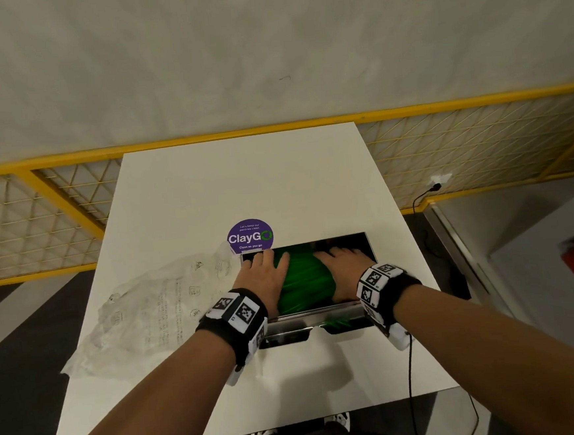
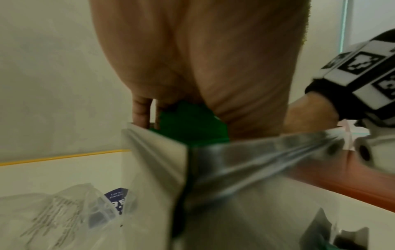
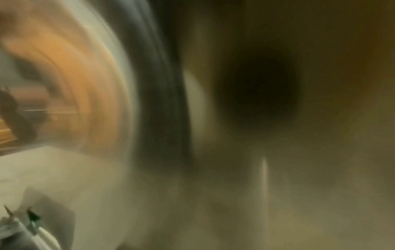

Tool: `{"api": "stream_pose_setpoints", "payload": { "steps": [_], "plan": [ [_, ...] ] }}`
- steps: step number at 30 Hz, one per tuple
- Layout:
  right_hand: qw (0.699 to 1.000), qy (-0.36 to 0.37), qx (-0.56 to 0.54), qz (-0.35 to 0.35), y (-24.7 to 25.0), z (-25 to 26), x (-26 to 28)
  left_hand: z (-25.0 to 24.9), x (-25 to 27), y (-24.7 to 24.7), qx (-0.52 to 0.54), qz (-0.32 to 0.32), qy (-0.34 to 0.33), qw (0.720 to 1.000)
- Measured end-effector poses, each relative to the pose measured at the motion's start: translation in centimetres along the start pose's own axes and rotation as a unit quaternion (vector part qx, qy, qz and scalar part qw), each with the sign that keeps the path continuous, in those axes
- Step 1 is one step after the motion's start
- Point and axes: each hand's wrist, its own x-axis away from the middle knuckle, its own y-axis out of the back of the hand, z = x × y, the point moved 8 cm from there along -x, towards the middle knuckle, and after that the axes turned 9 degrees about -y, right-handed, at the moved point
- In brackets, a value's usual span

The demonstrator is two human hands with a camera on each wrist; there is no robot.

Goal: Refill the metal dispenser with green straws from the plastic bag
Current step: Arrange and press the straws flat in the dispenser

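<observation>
The metal dispenser [image 1: 317, 314] stands open-topped on the white table [image 1: 241, 179], with a heap of green straws [image 1: 304, 281] in it. My left hand [image 1: 265, 270] lies flat on the left side of the heap, fingers straight and reaching the far rim. My right hand [image 1: 343, 268] presses flat on the right side. A few straws show in the front slot [image 1: 338, 323]. In the left wrist view my palm [image 2: 192, 59] sits on the straws [image 2: 192, 125] above the dispenser's wall [image 2: 153, 169]. The right wrist view is blurred.
The crumpled clear plastic bag [image 1: 148, 307] lies on the table left of the dispenser, also seen low in the left wrist view [image 2: 53, 219]. A purple round sticker [image 1: 250, 235] is behind it. A yellow mesh railing [image 1: 54, 208] runs past the table's far edge.
</observation>
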Motion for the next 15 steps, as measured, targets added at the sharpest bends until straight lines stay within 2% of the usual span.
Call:
{"api": "stream_pose_setpoints", "payload": {
  "steps": [4, 9, 15],
  "plan": [
    [0.999, 0.017, 0.033, -0.038, 0.8, 0.2, 0.4, -0.1, -0.2, -0.4, -0.030, 0.001, 0.004, 1.000],
    [0.995, 0.030, 0.056, -0.073, 1.7, 0.2, 1.2, 0.5, 0.0, -0.6, 0.029, -0.037, 0.007, 0.999],
    [0.993, 0.042, 0.033, -0.104, 2.4, -0.1, 1.9, 1.3, 0.3, -0.6, 0.096, -0.072, 0.004, 0.993]
  ]
}}
